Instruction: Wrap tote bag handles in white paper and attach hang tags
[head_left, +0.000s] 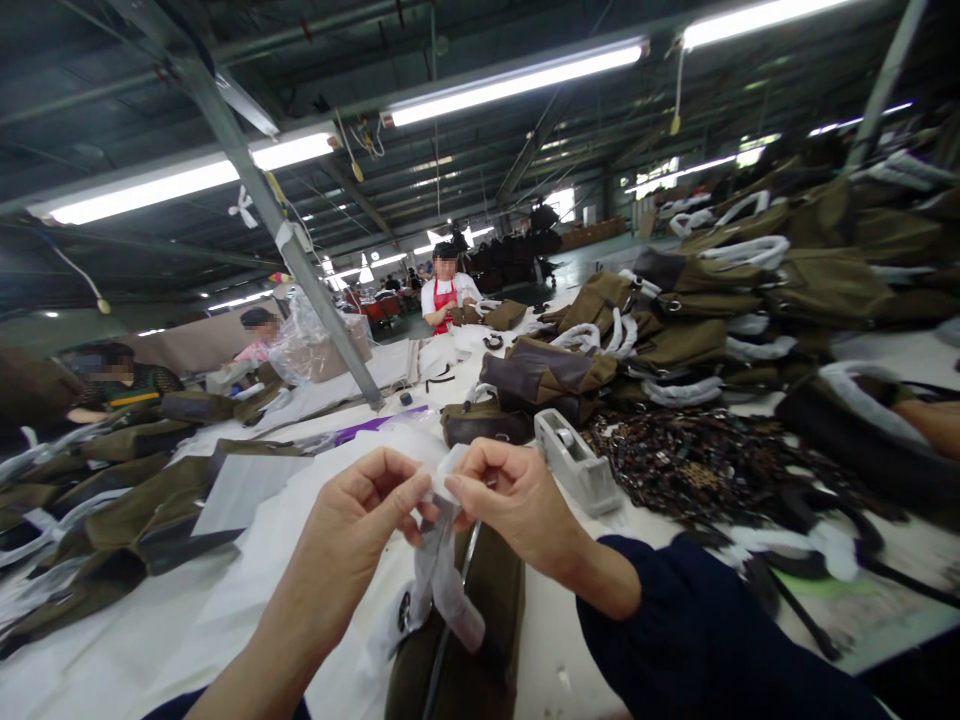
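Both hands meet at the middle of the view, above an olive bag (487, 625) with a long zipper. My left hand (382, 500) pinches a white wrapping piece (448, 464) from the left, thumb against fingers. From the right, my right hand (506, 490) pinches the same piece near its top. Below the fingers, the bag's handles (450, 590) hang in white wrapping and rest over the bag. A grey tape dispenser (576, 462) stands just right of my right hand.
Olive bags with wrapped handles are piled at the right (825, 290) and left (142, 500). Dark straps with metal parts (697, 465) lie beyond the dispenser. White sheets (300, 540) cover the table at left. A slanting metal post (277, 220) rises behind. Several people sit or stand farther back.
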